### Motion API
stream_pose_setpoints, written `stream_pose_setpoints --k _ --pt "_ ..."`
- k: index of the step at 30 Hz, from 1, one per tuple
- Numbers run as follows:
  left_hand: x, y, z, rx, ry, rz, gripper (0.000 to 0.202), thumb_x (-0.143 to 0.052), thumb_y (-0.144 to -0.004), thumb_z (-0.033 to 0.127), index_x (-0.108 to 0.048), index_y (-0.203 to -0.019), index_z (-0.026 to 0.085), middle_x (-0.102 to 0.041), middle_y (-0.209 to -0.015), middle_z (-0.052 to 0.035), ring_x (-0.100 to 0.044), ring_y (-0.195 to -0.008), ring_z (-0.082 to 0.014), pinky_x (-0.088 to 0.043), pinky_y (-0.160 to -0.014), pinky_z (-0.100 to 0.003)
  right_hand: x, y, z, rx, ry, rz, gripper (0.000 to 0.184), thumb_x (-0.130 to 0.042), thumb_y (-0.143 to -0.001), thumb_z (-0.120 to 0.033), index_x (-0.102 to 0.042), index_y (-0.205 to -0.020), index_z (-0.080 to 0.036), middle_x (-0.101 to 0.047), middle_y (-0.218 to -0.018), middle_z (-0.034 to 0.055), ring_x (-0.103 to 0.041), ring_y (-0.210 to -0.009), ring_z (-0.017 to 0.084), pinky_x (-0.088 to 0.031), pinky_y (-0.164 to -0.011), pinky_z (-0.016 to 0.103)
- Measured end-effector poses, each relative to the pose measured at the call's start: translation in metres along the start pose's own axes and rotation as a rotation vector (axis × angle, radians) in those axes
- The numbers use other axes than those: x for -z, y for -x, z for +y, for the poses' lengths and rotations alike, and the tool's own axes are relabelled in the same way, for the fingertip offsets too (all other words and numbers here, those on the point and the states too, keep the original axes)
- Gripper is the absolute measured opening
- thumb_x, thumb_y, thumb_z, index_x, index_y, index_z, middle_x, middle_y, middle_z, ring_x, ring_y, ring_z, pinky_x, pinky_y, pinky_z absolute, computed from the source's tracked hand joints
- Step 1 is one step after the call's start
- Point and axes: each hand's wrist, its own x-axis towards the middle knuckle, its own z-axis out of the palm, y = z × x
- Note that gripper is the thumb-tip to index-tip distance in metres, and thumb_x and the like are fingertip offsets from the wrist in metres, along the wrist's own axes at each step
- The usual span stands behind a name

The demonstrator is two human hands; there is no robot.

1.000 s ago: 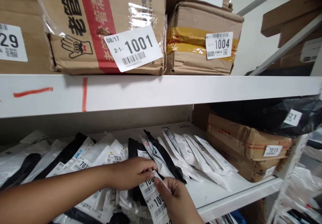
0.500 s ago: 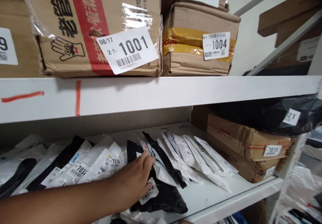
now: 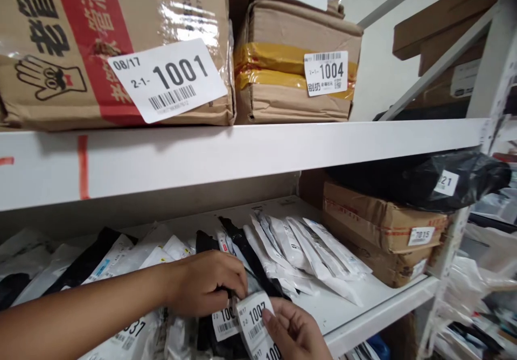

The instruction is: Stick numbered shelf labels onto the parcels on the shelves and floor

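Note:
My right hand [image 3: 297,327], at the bottom centre, grips a strip of white barcode labels [image 3: 255,322] between thumb and fingers. The top label reads 1007. Just left of it is my left hand [image 3: 214,282], reaching in from the left with curled, closed fingers. Its fingertips are at the strip's upper corner; what they pinch is hidden. Below them, a label starting 100 [image 3: 226,322] sits against a black mailer bag [image 3: 207,327]. A narrow black parcel [image 3: 252,252] leans behind my hands.
White mailer bags [image 3: 299,247] lean in a row on the lower shelf, with labelled bags [image 3: 129,333] at left. Boxes [image 3: 379,225] stand right under a black bag [image 3: 472,177]. The upper shelf edge [image 3: 242,150] crosses above my hands; it carries cartons [image 3: 299,31].
My right hand has come into view from below with the label strip. My left hand stays near the black mailer bag, now lower over it. The view has shifted right.

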Motion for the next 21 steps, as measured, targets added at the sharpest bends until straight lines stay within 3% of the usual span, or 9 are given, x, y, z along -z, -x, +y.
stream_pose_setpoints --k 4,6,9,13,16,19,21 --pt "-0.001 -0.010 0.007 0.294 0.124 0.027 0.039 -0.029 -0.093 0.032 -0.062 -0.078 0.017 -0.063 -0.081 -0.0046 -0.057 -0.076 -0.0146 -0.043 -0.072 -0.025 0.003 -0.009 0.002 -0.043 -0.024 -0.008 0.042 -0.077 -0.061 -0.052 -0.067 -0.074 -0.013 -0.065 -0.054 0.0028 -0.055 -0.047 0.012 -0.039 -0.053 0.023" --pt "-0.005 -0.017 0.010 0.491 0.087 0.008 0.039 -0.034 -0.091 0.041 -0.061 -0.075 0.017 -0.062 -0.076 -0.0028 -0.056 -0.073 -0.0150 -0.041 -0.067 -0.025 0.001 -0.012 -0.001 -0.041 -0.030 -0.004 0.042 -0.078 -0.060 -0.051 -0.067 -0.075 -0.013 -0.067 -0.058 0.0036 -0.057 -0.050 0.013 -0.040 -0.055 0.023" --pt "-0.011 -0.024 0.013 0.672 0.040 0.011 0.029 -0.043 -0.086 0.039 -0.062 -0.079 0.018 -0.063 -0.075 -0.0014 -0.056 -0.072 -0.0157 -0.038 -0.061 -0.024 -0.003 -0.014 -0.004 -0.012 -0.017 0.008 0.044 -0.079 -0.059 -0.051 -0.066 -0.077 -0.014 -0.068 -0.065 0.0036 -0.058 -0.055 0.013 -0.040 -0.058 0.023" --pt "-0.019 -0.026 0.017 0.709 -0.032 0.042 0.015 -0.047 -0.083 0.028 -0.060 -0.083 0.019 -0.063 -0.077 -0.0006 -0.056 -0.071 -0.0152 -0.037 -0.060 -0.025 -0.003 -0.018 0.004 -0.072 0.029 0.040 0.049 -0.077 -0.056 -0.058 -0.061 -0.063 -0.013 -0.062 -0.054 0.0019 -0.052 -0.050 0.011 -0.036 -0.053 0.022" --pt "-0.027 -0.027 0.018 0.679 -0.197 0.028 0.017 -0.044 -0.087 0.024 -0.059 -0.083 0.017 -0.063 -0.084 -0.0045 -0.057 -0.075 -0.0183 -0.041 -0.064 -0.029 0.000 -0.023 0.011 -0.087 0.118 0.099 0.057 -0.073 -0.051 -0.068 -0.053 -0.054 -0.014 -0.052 -0.046 -0.0012 -0.040 -0.042 0.008 -0.026 -0.046 0.022" --pt "-0.034 -0.032 0.019 0.587 -0.434 -0.114 0.017 -0.045 -0.085 0.015 -0.061 -0.081 0.015 -0.063 -0.085 -0.0097 -0.058 -0.078 -0.0230 -0.044 -0.067 -0.034 0.001 -0.025 0.010 -0.069 0.232 0.161 0.062 -0.069 -0.049 -0.074 -0.041 -0.047 -0.019 -0.038 -0.041 -0.0068 -0.023 -0.040 0.005 -0.017 -0.044 0.023" --pt "-0.035 -0.036 0.020 0.512 -0.564 -0.275 0.006 -0.058 -0.075 0.012 -0.064 -0.077 0.013 -0.063 -0.085 -0.0121 -0.058 -0.081 -0.0266 -0.046 -0.065 -0.035 0.000 -0.025 0.006 -0.080 0.287 0.198 0.063 -0.069 -0.049 -0.073 -0.034 -0.044 -0.021 -0.031 -0.040 -0.0090 -0.018 -0.041 0.004 -0.015 -0.045 0.024"
